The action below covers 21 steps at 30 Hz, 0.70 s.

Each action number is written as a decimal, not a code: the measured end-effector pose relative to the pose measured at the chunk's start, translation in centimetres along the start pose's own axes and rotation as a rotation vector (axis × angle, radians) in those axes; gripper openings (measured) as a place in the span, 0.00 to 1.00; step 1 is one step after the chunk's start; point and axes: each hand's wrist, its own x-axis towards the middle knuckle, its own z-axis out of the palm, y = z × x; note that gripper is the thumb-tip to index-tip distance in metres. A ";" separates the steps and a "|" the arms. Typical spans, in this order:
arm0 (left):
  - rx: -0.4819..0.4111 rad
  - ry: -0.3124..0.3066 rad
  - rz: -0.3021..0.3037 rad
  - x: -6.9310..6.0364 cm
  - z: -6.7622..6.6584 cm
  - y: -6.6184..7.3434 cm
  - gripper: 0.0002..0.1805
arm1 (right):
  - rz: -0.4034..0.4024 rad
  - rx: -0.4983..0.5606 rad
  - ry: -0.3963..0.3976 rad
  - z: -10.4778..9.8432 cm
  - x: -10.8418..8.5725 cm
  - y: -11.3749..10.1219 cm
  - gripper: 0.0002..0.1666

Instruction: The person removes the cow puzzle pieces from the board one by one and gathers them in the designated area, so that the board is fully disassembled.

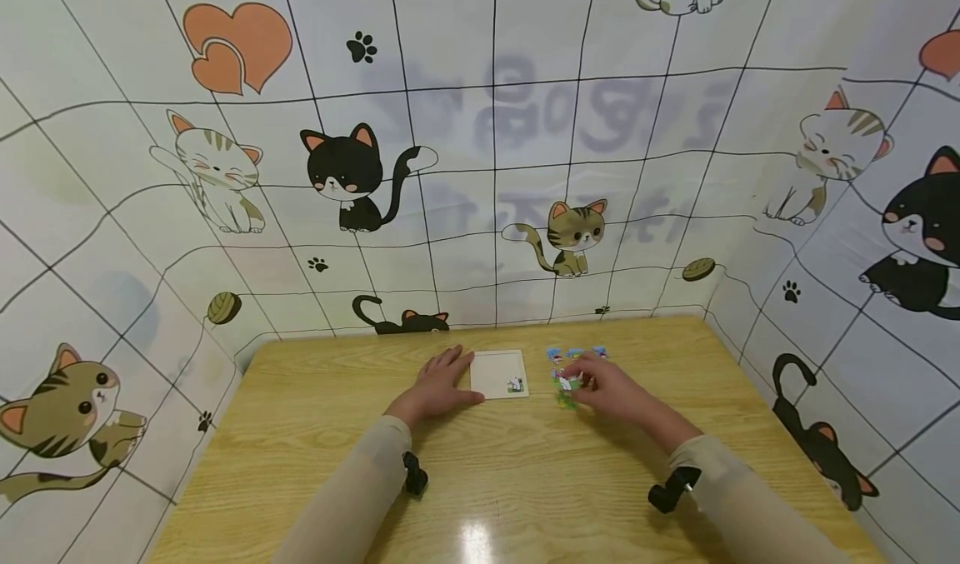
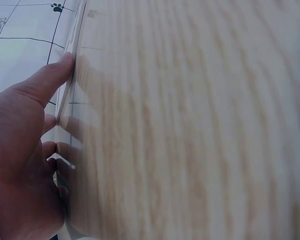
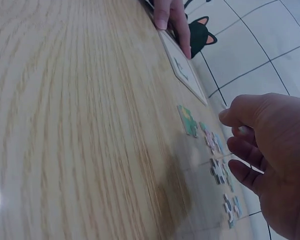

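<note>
A pale square puzzle board (image 1: 491,371) lies flat on the table, with one printed puzzle piece (image 1: 515,385) in its near right corner. My left hand (image 1: 441,387) rests at the board's left side, thumb at the near corner and fingers spread toward the far one. Over the loose puzzle pieces (image 1: 553,354) to the right of the board hovers my right hand (image 1: 609,391), its fingers loosely bent. In the right wrist view a green and yellow piece (image 3: 188,120) lies nearest the board, below the thumb. No piece shows clearly between the right fingers.
The wooden table (image 1: 480,464) backs onto a white cloth wall (image 1: 465,131) printed with cats and grid lines. Another such wall stands on each side. Dark camera mounts (image 1: 415,474) sit on both wrists.
</note>
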 end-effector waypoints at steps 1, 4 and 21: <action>0.003 -0.001 0.000 0.0 0.0 0.0 0.52 | 0.009 0.003 -0.005 -0.2 -0.1 0.1 0.18; 0.000 -0.001 0.002 0.1 0.0 0.0 0.52 | 0.035 0.006 -0.015 -0.5 -0.6 0.3 0.18; 0.017 0.010 -0.006 0.2 0.3 -0.3 0.53 | 0.051 -0.012 -0.001 -1.5 -2.6 1.2 0.17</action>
